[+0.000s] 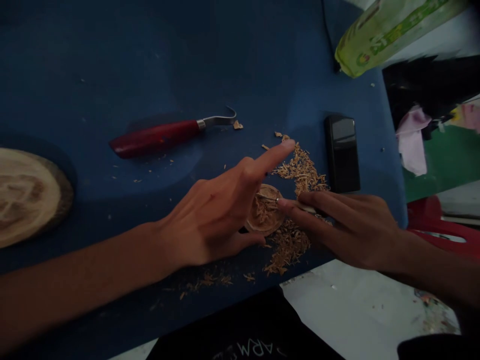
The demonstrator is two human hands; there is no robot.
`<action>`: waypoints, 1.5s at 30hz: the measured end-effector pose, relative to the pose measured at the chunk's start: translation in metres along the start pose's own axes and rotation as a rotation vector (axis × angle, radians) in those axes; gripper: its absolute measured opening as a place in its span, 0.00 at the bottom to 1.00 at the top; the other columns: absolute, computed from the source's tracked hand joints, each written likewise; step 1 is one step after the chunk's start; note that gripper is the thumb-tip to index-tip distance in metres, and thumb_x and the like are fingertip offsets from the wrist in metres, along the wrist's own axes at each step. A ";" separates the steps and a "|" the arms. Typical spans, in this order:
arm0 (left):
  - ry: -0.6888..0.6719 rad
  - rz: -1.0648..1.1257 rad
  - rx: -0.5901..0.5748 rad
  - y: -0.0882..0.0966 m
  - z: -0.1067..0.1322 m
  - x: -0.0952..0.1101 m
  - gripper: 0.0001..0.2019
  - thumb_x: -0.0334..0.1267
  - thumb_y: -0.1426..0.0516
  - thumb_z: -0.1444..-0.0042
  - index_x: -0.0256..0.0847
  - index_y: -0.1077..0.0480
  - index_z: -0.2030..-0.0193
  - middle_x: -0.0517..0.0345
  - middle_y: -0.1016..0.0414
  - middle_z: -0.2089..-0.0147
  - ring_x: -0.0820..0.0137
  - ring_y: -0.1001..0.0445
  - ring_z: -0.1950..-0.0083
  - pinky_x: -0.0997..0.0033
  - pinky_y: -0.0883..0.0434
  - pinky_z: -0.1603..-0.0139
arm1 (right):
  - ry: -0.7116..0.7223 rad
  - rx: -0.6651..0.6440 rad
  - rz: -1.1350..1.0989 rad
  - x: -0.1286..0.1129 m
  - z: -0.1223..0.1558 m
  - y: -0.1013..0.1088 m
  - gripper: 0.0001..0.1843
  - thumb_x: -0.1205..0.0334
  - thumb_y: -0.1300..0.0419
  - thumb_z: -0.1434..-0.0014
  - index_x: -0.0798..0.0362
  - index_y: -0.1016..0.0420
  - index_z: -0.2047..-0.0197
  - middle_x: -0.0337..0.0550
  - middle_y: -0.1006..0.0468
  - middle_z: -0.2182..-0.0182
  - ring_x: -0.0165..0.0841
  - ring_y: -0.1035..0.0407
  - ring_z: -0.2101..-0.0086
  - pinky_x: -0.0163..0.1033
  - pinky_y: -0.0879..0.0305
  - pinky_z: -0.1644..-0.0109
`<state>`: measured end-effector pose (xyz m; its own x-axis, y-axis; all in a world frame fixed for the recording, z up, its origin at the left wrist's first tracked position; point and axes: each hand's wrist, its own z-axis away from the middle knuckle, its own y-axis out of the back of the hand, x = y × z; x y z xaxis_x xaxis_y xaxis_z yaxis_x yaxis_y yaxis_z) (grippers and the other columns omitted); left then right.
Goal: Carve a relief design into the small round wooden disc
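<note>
My left hand is closed on the left side of a small round wooden piece with a hollowed face, its index finger stretched out past the far edge. The thumb lies at the near edge, and the other fingers are mostly hidden. A carving tool's light handle is pinched in my right hand. Its thin metal end reaches over the hollow, where loose shavings lie; whether it touches the wood I cannot tell. Wood shavings are heaped around the piece on the blue table.
A hook knife with a red handle lies beyond my left hand. At the far left sits a wood slice with bark. A black phone-like device lies near the right edge, with a green packet behind it. A red chair stands at the right.
</note>
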<state>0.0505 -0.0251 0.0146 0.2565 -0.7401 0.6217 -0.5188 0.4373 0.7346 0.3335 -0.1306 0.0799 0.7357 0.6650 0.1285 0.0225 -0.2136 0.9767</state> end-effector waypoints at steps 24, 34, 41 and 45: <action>-0.199 0.211 0.167 -0.015 -0.001 -0.014 0.70 0.16 0.20 0.44 0.42 0.57 0.06 0.56 0.20 0.40 0.59 0.12 0.48 0.62 0.13 0.53 | 0.057 0.031 -0.168 0.025 -0.012 -0.019 0.14 0.69 0.46 0.13 0.51 0.25 0.33 0.38 0.17 0.58 0.31 0.26 0.68 0.43 0.41 0.68; -0.221 0.269 0.033 -0.007 -0.002 -0.023 0.66 0.26 0.31 0.35 0.44 0.70 0.02 0.32 0.25 0.20 0.58 0.11 0.42 0.67 0.14 0.56 | -0.122 -0.160 -0.462 0.040 -0.029 0.021 0.09 0.70 0.37 0.12 0.52 0.13 0.42 0.37 0.13 0.63 0.26 0.21 0.68 0.36 0.34 0.67; -0.263 0.315 -0.060 -0.011 0.000 -0.032 0.70 0.45 0.24 0.32 0.52 0.70 0.01 0.35 0.22 0.20 0.42 0.17 0.25 0.48 0.09 0.37 | -0.083 -0.093 -0.311 0.027 -0.015 0.027 0.09 0.71 0.36 0.13 0.54 0.17 0.37 0.39 0.09 0.56 0.26 0.18 0.66 0.35 0.34 0.68; -0.271 0.282 -0.029 -0.013 0.001 -0.032 0.60 0.41 0.33 0.24 0.50 0.70 0.00 0.36 0.20 0.23 0.51 0.14 0.34 0.52 0.11 0.42 | -0.076 -0.089 -0.220 0.025 -0.001 0.024 0.08 0.68 0.36 0.12 0.52 0.18 0.36 0.37 0.10 0.57 0.28 0.17 0.64 0.38 0.36 0.68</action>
<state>0.0482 -0.0071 -0.0153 -0.1202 -0.6952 0.7087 -0.5139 0.6544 0.5547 0.3516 -0.1186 0.1063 0.7686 0.6319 -0.0992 0.1305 -0.0030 0.9914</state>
